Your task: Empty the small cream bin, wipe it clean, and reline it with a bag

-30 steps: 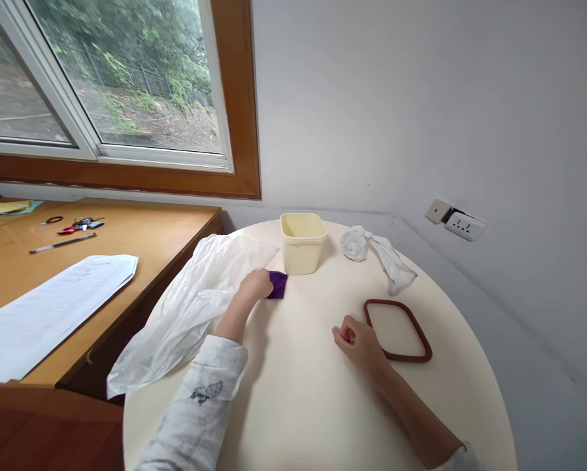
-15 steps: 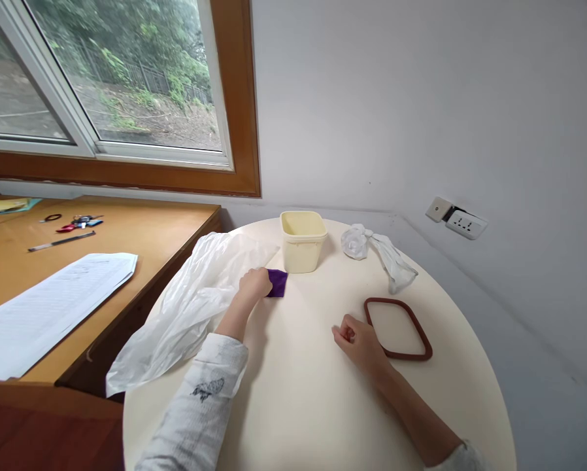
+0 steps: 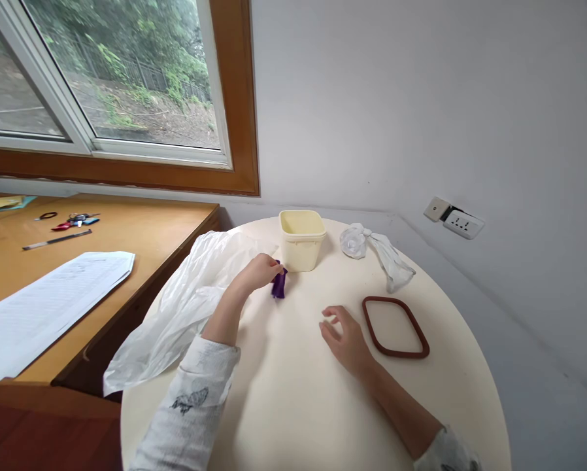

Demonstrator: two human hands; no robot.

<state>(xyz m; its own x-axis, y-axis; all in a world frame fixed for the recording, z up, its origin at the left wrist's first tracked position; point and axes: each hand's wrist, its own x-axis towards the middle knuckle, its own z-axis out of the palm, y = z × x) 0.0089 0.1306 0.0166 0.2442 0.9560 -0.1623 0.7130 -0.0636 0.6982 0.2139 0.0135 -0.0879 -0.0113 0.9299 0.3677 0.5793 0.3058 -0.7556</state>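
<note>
My left hand [image 3: 259, 271] pinches a small purple cloth [image 3: 278, 286] between thumb and fingers, and the cloth hangs bunched from the grip. Just behind it stands a pale yellow square tub [image 3: 303, 252], upright and open at the top. To the right, my right hand [image 3: 347, 340] hovers over or rests on the table with thumb and fingers apart, holding nothing. Beside that hand lies a brown rounded-square ring [image 3: 396, 353], flat on the tabletop. Left of my left hand, a clear plastic bag [image 3: 190, 307] is spread out.
The round cream table [image 3: 293, 405] stands against a white wall. A knotted white plastic bag [image 3: 372, 248] lies at its back right. On the wooden desk [image 3: 176, 222] at left are papers [image 3: 53, 307], a pen [image 3: 57, 239] and keys [image 3: 80, 219].
My left hand has gathered and lifted the purple cloth, which lay flatter before. My right hand has opened from a loose curl and shifted slightly left.
</note>
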